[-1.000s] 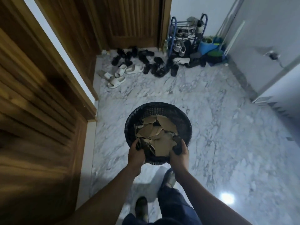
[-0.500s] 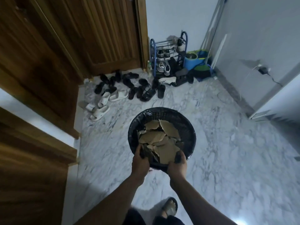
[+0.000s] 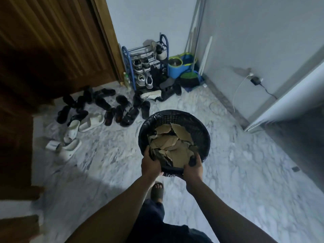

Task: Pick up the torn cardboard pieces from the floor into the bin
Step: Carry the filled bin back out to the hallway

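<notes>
Marble floor (image 3: 236, 172), white w/ grey veining, fills most of the view. Brown slatted wooden door (image 3: 52, 50) takes up the left side; pale wall (image 3: 254, 41) runs along the right & far end.

Black mesh bin (image 3: 196, 123), round, w/ a dark liner bag showing at the rim, sits centre frame, held out in front of the person, tipped a bit toward the camera. Torn cardboard pieces (image 3: 172, 142), tan, are piled inside the bin, overlapping, mostly toward the near side. No cardboard visible on the floor.

Blue-framed shoe rack (image 3: 140, 50) stands in the far corner beside the door, sneakers on its shelves. Blue bucket (image 3: 177, 67) w/ green trim just right of the rack, against the wall. Black sandals (image 3: 112, 107) are scattered on the floor in front of the door; white slides (image 3: 91, 122) lie left of them, nearer the camera.

Left hand (image 3: 150, 163) grips the near-left rim of the bin, fingers curled over the edge. Right hand (image 3: 192, 168) grips the near-right rim, thumb hooked over into the bin. Both forearms are bare.

One foot in a dark sandal (image 3: 157, 190) shows on the floor below the bin. Small dark charger (image 3: 255, 79) is plugged in low on the right wall, cable trailing down.
</notes>
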Tool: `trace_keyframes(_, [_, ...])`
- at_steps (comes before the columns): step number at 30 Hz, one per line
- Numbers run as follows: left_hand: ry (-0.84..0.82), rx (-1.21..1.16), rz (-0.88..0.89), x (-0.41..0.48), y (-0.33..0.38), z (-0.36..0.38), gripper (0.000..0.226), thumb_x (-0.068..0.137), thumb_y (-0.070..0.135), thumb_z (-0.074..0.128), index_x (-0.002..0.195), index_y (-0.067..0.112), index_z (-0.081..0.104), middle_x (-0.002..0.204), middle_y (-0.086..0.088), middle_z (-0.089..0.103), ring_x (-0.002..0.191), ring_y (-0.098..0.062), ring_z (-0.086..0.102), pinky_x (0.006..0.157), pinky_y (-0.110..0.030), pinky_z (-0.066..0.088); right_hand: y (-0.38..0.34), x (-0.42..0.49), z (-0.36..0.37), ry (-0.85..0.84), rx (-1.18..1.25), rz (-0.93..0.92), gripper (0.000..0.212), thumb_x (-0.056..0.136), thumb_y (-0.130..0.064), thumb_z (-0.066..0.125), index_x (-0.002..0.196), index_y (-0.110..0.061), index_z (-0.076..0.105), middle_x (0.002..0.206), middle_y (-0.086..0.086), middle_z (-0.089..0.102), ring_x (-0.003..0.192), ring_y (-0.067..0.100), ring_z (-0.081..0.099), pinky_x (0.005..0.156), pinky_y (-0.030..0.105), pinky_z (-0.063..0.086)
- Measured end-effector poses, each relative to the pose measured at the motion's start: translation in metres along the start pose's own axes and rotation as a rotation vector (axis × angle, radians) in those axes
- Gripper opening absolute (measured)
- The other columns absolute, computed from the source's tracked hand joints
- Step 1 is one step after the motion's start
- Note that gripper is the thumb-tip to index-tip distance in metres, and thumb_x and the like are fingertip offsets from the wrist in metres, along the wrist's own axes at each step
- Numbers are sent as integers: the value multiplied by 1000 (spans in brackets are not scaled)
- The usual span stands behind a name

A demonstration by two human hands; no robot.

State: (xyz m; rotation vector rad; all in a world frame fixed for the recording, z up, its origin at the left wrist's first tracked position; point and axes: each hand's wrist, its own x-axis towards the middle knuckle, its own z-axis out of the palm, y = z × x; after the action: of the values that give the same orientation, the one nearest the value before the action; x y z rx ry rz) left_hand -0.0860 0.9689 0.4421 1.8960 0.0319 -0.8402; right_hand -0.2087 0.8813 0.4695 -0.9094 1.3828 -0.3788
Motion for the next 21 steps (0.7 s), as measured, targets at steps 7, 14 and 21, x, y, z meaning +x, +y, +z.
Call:
trace_keyframes(7, [-118, 94, 104, 112, 118, 87, 68, 88, 12, 55, 136, 58, 36, 130, 6, 56, 110, -26, 62, 84, -48, 59, -110, 112, 16, 66, 178, 65, 86, 90, 14, 40, 154, -41, 23, 137, -6, 42, 92, 28, 64, 72, 57, 61])
trace_keyframes(14, [-217, 138, 141, 211, 205, 196, 84, 71, 10, 46, 135, 62, 29, 137, 5, 57, 109, -26, 64, 80, -52, 60, -212, 244, 5, 102, 228, 49, 83, 91, 10, 45, 153, -41, 26, 150, 2, 42, 100, 34, 65, 68, 52, 62])
trace_keyframes(21, [-212, 220, 135, 283, 311, 293, 86, 71, 8, 44, 140, 57, 29, 135, 5, 55, 115, -28, 59, 79, -52, 60, -320, 358, -19, 52, 237, 77, 78, 98, -4, 49, 154, -47, 16, 138, 2, 48, 97, 33, 66, 56, 41, 61])
